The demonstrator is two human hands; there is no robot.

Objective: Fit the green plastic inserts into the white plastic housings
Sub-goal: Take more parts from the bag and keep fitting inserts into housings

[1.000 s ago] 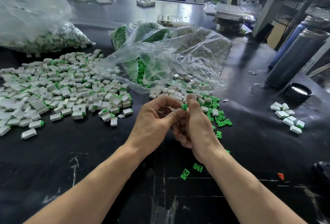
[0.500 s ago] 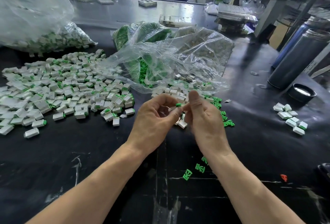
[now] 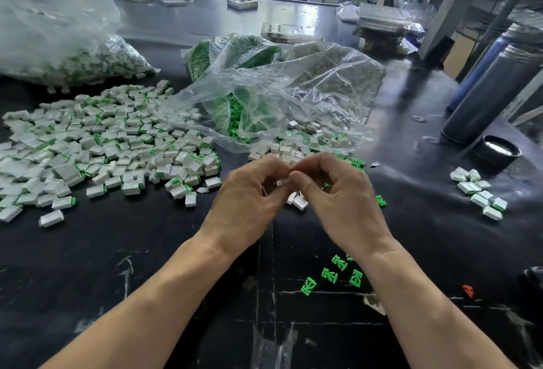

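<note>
two hands meet above the black table (image 3: 147,251), fingertips pressed together over a small white housing (image 3: 282,182). the left hand (image 3: 249,195) curls its fingers and thumb round the housing's left end; the right hand (image 3: 338,195) pinches it from the other side, thumb tip against the left fingers. whether a green insert sits in it, i cannot tell. another white housing (image 3: 300,202) lies on the table just below the hands. four loose green inserts (image 3: 329,276) lie near the right wrist. a wide pile of assembled pieces (image 3: 102,148) spreads to the left, and a small cluster of them (image 3: 479,193) lies well apart on the right. behind the hands a clear plastic bag (image 3: 293,95) holds green inserts and white housings. two metal flasks (image 3: 496,89) stand at the right, a black cap (image 3: 498,152) beside them.
</note>
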